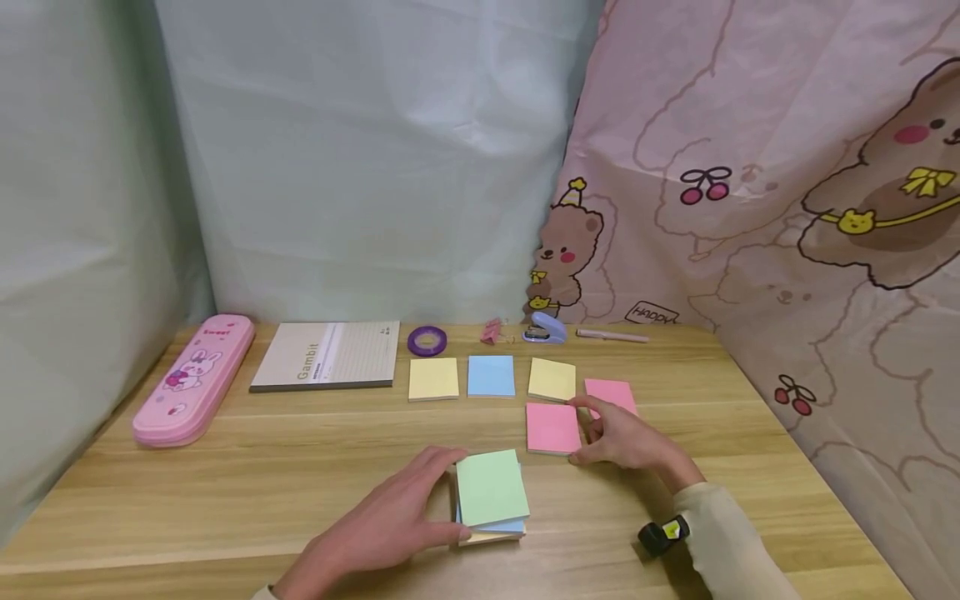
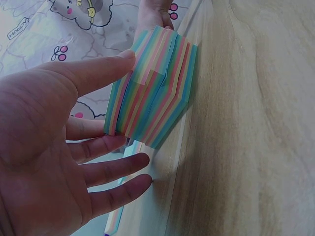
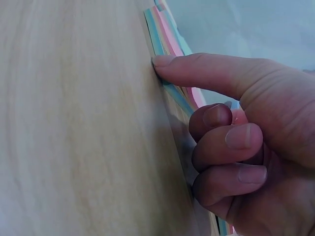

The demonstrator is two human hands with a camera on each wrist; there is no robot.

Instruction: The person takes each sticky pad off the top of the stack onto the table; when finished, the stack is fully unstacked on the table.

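Note:
My left hand [image 1: 390, 517] holds a stack of sticky note pads between thumb and index finger at its left side, near the table's front. A green pad [image 1: 491, 487] lies on top, slightly turned, with blue and yellow edges showing below. In the left wrist view the stack [image 2: 147, 93] shows striped, uneven sides; the other fingers are spread off it. My right hand [image 1: 626, 437] pinches the right edge of a pink sticky note pad [image 1: 552, 428] on the table. In the right wrist view its thumb touches the pad's edge, the remaining fingers curled.
Behind the hands lie a yellow pad [image 1: 433, 379], a blue pad [image 1: 491, 376], another yellow pad [image 1: 552, 379] and a second pink pad [image 1: 611, 396]. Farther back are a pencil case [image 1: 197, 379], notebook [image 1: 326, 356], purple tape roll [image 1: 427, 341], pink binder clips [image 1: 492, 332], stapler [image 1: 545, 328] and pen [image 1: 612, 336].

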